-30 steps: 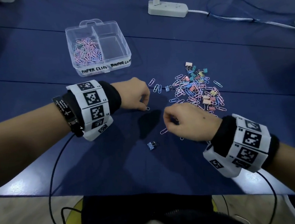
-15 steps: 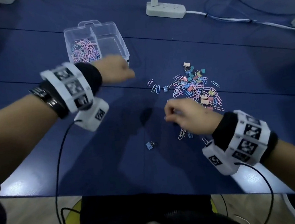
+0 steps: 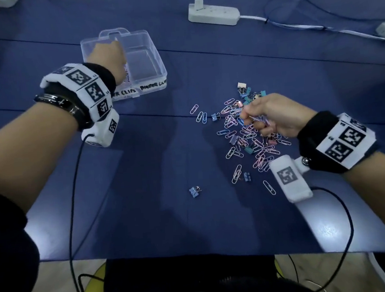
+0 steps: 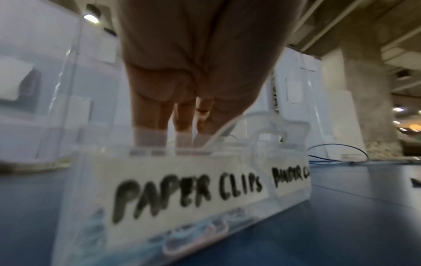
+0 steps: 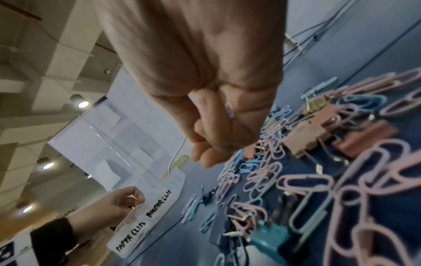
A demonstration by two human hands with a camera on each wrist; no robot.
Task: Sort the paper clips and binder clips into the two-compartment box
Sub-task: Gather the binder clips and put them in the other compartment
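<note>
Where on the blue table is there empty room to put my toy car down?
Bare table lies between the box and the clip pile, and along the near edge left of the lone blue binder clip. It is crowded around the pile, where the right hand holds paper clips. The left hand covers the box.

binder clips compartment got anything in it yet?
No, in the head view the binder clips compartment of the clear box shows only its bare bottom.

From my remote seat: a white power strip (image 3: 213, 16) lies at the upper centre of the blue table (image 3: 145, 208), one plug seated in it, its white cable (image 3: 311, 27) trailing toward the upper right edge. Beige floor (image 3: 57, 283) shows at lower left.
</note>
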